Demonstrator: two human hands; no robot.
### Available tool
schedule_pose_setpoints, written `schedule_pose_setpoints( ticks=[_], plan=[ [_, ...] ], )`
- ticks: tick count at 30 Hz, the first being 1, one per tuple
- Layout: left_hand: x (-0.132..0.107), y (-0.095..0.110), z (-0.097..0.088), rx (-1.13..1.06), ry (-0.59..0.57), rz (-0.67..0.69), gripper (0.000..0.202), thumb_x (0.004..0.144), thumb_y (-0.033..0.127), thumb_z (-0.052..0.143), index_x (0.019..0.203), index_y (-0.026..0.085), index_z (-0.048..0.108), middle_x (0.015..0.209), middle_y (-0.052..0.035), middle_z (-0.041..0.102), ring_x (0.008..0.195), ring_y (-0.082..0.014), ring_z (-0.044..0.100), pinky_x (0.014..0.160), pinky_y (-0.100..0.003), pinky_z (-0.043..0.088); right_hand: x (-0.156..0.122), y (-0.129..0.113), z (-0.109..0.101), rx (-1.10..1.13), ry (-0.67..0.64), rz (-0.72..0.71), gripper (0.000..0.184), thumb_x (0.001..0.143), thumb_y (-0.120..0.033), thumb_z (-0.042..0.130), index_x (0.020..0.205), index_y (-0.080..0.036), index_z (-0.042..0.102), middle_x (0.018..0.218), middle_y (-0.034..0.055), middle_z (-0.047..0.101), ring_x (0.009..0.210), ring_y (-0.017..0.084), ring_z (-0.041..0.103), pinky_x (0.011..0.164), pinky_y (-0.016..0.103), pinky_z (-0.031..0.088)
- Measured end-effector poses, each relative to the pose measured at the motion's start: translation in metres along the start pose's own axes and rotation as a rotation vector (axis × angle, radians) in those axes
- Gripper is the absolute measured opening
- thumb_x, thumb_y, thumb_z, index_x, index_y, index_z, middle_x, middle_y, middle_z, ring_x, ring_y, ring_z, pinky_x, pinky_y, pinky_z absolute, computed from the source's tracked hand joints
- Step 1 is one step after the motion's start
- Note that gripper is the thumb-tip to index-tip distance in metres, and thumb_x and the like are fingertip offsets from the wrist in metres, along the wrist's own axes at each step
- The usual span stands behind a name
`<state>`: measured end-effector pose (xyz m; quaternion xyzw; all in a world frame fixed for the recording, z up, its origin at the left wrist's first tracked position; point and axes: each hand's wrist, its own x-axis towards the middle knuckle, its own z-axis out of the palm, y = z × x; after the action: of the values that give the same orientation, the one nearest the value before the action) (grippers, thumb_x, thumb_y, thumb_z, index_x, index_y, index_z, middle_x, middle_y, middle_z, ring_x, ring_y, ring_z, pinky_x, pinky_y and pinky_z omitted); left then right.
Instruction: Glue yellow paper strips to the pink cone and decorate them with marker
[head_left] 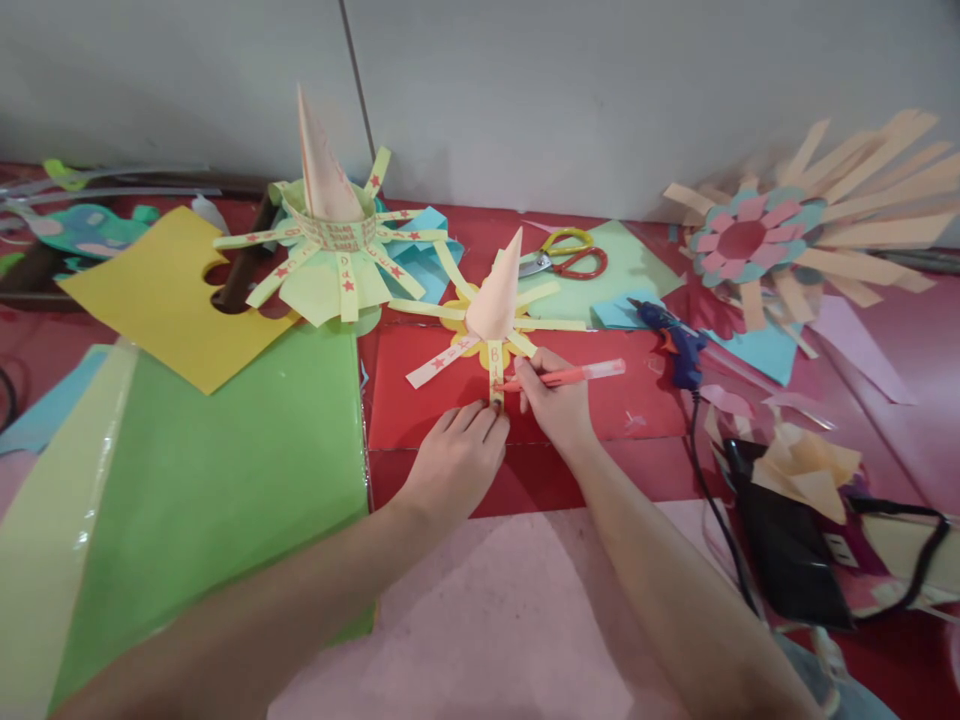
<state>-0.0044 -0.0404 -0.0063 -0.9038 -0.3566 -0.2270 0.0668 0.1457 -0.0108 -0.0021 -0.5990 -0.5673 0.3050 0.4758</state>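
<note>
My right hand (556, 400) grips a red marker pen (577, 374), its tip on a yellow paper strip (496, 362) with red lettering. My left hand (459, 460) lies palm down, fingertips on the near end of that strip; its thumb is hidden. The strip belongs to a paper craft with a pale peach cone (498, 295) standing on a yellow flower-shaped base (453, 315). Several other strips fan out from it, one (442, 362) marked with red stars. Beneath the craft is a red sheet (412, 410).
A larger cone craft (330, 215) stands back left, near yellow card (172, 300) and green sheets (247, 450). Behind lie scissors (566, 255). To the right are a blue glue gun (679, 345) with its cord, a peach-stripped paper flower (750, 240) and a black pouch (787, 550).
</note>
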Motion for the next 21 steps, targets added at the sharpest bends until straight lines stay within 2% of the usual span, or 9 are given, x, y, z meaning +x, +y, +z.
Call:
schedule_pose_setpoints(
  ticks=[7, 21],
  plan=[
    [-0.0007, 0.0001, 0.0015, -0.01, -0.01, -0.001, 0.019, 0.087, 0.007, 0.045, 0.097, 0.01, 0.06, 0.092, -0.0095, 0.068, 0.086, -0.0202, 0.063, 0.071, -0.032, 0.05, 0.0001, 0.0016, -0.0006, -0.008, -0.039, 0.023, 0.036, 0.085, -0.032, 0.051, 0.054, -0.021, 0.037, 0.041, -0.0077, 0.042, 0.04, 0.008, 0.041, 0.049, 0.022, 0.036],
    [0.0007, 0.0003, 0.0, 0.002, 0.004, 0.003, 0.018, 0.086, 0.007, 0.047, 0.098, 0.008, 0.06, 0.089, -0.0083, 0.069, 0.083, -0.0197, 0.064, 0.069, -0.031, 0.051, 0.0, 0.0033, -0.0007, -0.007, -0.014, -0.005, 0.037, 0.085, -0.034, 0.051, 0.055, -0.022, 0.034, 0.041, -0.0079, 0.039, 0.041, 0.007, 0.038, 0.05, 0.022, 0.035]
  ],
)
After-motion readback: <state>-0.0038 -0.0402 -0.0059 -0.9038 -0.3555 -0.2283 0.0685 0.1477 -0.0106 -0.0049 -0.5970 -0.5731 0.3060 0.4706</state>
